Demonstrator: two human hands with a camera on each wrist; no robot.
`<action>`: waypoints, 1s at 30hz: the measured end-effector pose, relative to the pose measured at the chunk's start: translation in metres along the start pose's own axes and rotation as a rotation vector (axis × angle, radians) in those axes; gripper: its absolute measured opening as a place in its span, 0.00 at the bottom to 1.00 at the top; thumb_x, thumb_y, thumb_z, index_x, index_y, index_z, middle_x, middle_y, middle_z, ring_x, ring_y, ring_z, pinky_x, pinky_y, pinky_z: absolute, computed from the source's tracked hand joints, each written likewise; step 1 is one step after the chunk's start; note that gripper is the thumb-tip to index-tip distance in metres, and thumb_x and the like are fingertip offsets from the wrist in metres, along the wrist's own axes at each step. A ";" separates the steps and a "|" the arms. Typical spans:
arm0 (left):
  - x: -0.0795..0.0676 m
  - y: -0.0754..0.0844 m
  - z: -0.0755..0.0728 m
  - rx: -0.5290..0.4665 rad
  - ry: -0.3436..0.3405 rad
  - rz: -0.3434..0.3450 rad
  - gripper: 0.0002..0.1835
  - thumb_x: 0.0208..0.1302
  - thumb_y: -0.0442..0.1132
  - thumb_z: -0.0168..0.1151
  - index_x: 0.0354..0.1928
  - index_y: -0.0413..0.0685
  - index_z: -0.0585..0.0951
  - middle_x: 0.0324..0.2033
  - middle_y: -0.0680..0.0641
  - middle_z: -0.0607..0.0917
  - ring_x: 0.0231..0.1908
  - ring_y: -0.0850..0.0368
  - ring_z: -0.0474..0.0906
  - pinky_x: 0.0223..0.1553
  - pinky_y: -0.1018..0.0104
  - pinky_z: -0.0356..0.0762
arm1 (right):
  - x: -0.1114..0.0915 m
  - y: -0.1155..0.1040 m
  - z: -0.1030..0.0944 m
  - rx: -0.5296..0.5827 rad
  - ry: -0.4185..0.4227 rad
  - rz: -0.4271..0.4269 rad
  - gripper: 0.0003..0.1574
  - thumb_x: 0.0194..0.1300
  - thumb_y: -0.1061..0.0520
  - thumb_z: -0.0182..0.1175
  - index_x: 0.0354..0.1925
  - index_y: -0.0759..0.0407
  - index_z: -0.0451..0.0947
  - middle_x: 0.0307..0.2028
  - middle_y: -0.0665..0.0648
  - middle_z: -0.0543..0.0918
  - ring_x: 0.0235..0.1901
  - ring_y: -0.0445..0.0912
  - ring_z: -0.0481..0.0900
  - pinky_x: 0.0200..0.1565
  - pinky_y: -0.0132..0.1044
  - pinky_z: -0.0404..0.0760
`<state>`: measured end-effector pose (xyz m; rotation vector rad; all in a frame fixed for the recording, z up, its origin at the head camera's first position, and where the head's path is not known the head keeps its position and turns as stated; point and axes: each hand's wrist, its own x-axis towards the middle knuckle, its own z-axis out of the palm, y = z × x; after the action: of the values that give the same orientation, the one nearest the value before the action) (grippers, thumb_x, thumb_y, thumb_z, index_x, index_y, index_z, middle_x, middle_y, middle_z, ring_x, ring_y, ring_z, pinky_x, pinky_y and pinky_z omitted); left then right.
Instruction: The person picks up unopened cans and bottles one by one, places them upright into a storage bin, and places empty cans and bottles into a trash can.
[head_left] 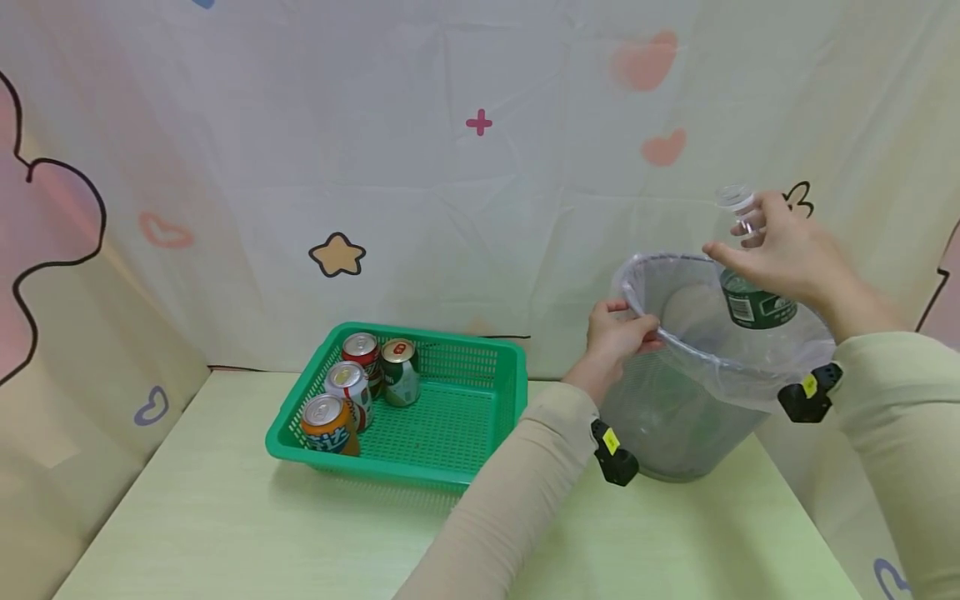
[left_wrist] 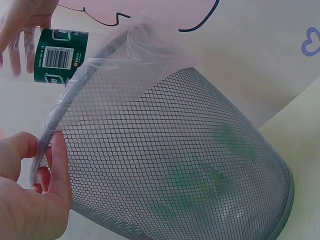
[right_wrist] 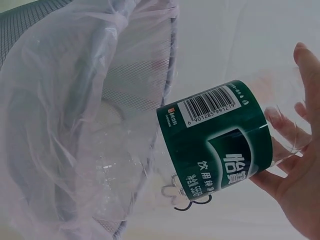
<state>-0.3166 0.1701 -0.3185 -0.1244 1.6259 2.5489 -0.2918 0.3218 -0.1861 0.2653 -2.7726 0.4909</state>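
Note:
My left hand pinches the bag-covered rim of a grey mesh wastebasket between thumb and fingers. A clear plastic bag liner is folded over that rim. Over the basket's mouth, my right hand holds a clear plastic water bottle with a green label, its thumb across one side and fingers behind. The bottle is tilted, base toward the basket and uncapped neck up. Through the mesh, blurred green-labelled items show inside the basket.
To the left, a green plastic basket holds several drink cans: an orange can, a white-and-red can, a red can and a green can. A printed curtain hangs behind the table.

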 end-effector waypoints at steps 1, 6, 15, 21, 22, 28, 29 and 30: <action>0.000 0.000 0.000 0.000 0.000 0.000 0.19 0.49 0.23 0.61 0.40 0.48 0.68 0.22 0.45 0.79 0.17 0.58 0.77 0.27 0.64 0.82 | 0.000 0.001 0.001 -0.001 -0.005 -0.005 0.44 0.59 0.37 0.56 0.56 0.67 0.55 0.52 0.73 0.72 0.47 0.67 0.73 0.40 0.61 0.71; 0.000 -0.001 0.000 0.003 0.002 0.000 0.19 0.49 0.23 0.62 0.39 0.48 0.68 0.21 0.45 0.79 0.17 0.58 0.77 0.28 0.63 0.82 | -0.001 0.004 0.003 -0.001 -0.031 -0.003 0.46 0.59 0.37 0.57 0.58 0.66 0.52 0.53 0.74 0.71 0.47 0.68 0.73 0.40 0.62 0.70; 0.000 -0.001 0.002 0.011 0.006 -0.003 0.19 0.49 0.23 0.62 0.40 0.48 0.69 0.21 0.44 0.79 0.16 0.58 0.77 0.28 0.63 0.82 | -0.001 0.007 0.004 -0.007 -0.068 0.008 0.51 0.59 0.36 0.57 0.64 0.64 0.47 0.55 0.73 0.70 0.50 0.68 0.71 0.41 0.63 0.69; 0.000 -0.001 0.002 0.018 0.005 -0.009 0.19 0.50 0.24 0.62 0.40 0.49 0.69 0.22 0.44 0.79 0.17 0.58 0.77 0.27 0.64 0.82 | -0.001 0.009 0.005 0.000 -0.075 0.009 0.55 0.59 0.36 0.56 0.70 0.59 0.40 0.56 0.72 0.69 0.53 0.67 0.69 0.43 0.64 0.69; 0.000 -0.001 0.002 0.018 0.006 -0.008 0.19 0.50 0.24 0.62 0.40 0.49 0.69 0.22 0.45 0.79 0.17 0.58 0.77 0.27 0.65 0.82 | -0.001 0.009 0.005 -0.004 -0.073 0.008 0.55 0.59 0.36 0.56 0.70 0.58 0.40 0.56 0.72 0.70 0.53 0.67 0.69 0.43 0.63 0.69; 0.000 -0.002 0.003 0.008 0.006 0.002 0.19 0.50 0.23 0.61 0.40 0.48 0.68 0.21 0.45 0.79 0.17 0.58 0.78 0.26 0.65 0.81 | -0.003 0.010 0.005 -0.019 -0.071 -0.002 0.52 0.60 0.37 0.55 0.71 0.55 0.42 0.56 0.70 0.70 0.54 0.66 0.69 0.44 0.63 0.68; 0.000 -0.002 0.003 0.007 0.006 0.004 0.19 0.50 0.23 0.61 0.40 0.48 0.68 0.21 0.45 0.79 0.17 0.58 0.78 0.26 0.65 0.81 | -0.003 0.010 0.006 -0.018 -0.073 -0.006 0.52 0.60 0.37 0.55 0.71 0.54 0.42 0.56 0.70 0.70 0.54 0.66 0.69 0.45 0.63 0.68; 0.000 -0.002 0.003 0.005 0.005 0.003 0.19 0.50 0.23 0.61 0.40 0.48 0.68 0.21 0.45 0.79 0.18 0.58 0.78 0.26 0.65 0.81 | -0.004 0.011 0.006 -0.017 -0.074 -0.009 0.52 0.60 0.37 0.55 0.71 0.54 0.42 0.56 0.70 0.70 0.54 0.66 0.69 0.45 0.63 0.68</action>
<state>-0.3163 0.1735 -0.3192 -0.1274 1.6357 2.5487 -0.2921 0.3299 -0.1958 0.2977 -2.8450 0.4634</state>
